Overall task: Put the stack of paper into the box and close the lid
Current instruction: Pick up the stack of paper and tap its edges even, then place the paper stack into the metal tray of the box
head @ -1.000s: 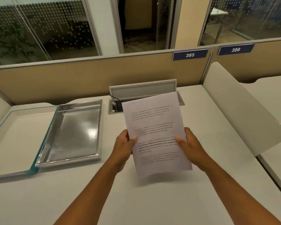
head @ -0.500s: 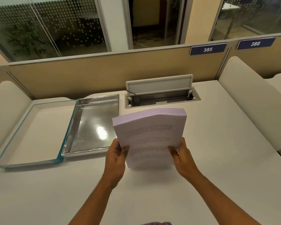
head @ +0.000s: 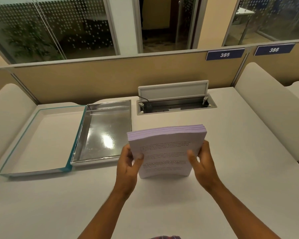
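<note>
Paper stack [head: 166, 152] now tilted flatter, open box [head: 104, 131] left, cable hatch [head: 176, 100] behind

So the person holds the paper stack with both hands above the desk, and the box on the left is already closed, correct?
Not quite: the head view shows the box open, its lid lying flat beside it. Both hands, left and right, do hold the paper stack.

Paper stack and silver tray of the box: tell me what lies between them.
Nothing but bare desk, in the head view. The paper stack, gripped by the left hand and right hand, stands right of the silver tray.
</note>
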The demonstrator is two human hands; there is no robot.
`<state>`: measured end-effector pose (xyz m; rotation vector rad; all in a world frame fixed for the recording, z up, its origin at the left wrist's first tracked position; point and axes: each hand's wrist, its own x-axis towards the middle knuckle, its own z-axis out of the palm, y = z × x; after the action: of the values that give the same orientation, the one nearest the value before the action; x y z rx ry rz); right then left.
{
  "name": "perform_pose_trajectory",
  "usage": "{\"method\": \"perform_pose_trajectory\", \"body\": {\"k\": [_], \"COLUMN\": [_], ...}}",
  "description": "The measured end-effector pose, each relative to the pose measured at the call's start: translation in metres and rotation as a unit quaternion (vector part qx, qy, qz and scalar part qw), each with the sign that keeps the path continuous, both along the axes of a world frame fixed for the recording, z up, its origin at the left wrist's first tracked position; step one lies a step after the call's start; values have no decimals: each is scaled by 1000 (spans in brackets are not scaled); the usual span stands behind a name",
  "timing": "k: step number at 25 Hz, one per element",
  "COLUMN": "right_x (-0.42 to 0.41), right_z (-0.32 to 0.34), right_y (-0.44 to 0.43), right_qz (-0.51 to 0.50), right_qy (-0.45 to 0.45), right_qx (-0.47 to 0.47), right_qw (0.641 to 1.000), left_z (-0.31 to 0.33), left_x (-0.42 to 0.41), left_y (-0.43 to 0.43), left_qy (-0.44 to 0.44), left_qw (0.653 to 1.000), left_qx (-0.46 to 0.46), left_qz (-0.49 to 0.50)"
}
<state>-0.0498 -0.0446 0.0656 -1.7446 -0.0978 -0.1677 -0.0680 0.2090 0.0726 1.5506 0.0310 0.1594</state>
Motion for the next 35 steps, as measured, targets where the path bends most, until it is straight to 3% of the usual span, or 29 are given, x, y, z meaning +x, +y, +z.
{"method": "perform_pose_trajectory", "body": {"k": [3, 11, 21, 28, 35], "right_x": [5, 4, -18, 4, 56], "right_z": [32, 12, -67, -53, -24], "right_y": [10, 12, -8, -6, 55], "right_qz": [-11, -32, 3, 38, 111], "right_qy": [-47, -34, 41, 100, 168], "right_qx": [33, -27, -152, -138, -141], "right_qw": [998, 999, 988, 985, 969], "left_z": [23, 14, -65, -51, -11], "left_x": [6, 4, -23, 1, 34], "left_y": [-8, -25, -15, 15, 89], "left_qy": [-73, -85, 21, 74, 257], "left_qw": [997, 994, 988, 987, 964], "left_qx": [-21, -32, 151, 139, 66], "left_qz": [20, 53, 20, -3, 25]}}
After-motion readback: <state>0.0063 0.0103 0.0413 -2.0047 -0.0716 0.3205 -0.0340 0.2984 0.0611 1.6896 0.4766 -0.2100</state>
